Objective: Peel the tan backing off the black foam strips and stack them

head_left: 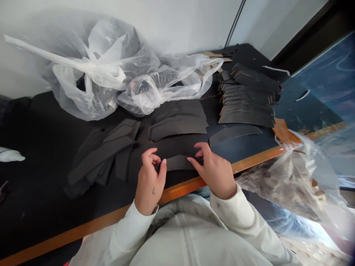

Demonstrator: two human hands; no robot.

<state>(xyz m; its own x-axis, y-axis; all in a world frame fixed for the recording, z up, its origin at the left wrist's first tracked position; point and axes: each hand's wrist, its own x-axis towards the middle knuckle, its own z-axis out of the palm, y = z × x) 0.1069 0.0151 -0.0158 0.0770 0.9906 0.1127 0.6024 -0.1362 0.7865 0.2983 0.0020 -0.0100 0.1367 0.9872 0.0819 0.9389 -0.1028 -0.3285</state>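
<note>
1 black strip sits between left-hand fingers and right-hand fingers.

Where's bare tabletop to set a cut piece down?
The tabletop shows bare left of the left pile, along the orange edge, and in a band between the lone strip and that edge, right of the right hand. It is crowded around the left hand and the piece between the hands, and at the back, with the right stacks and plastic bags.
</note>
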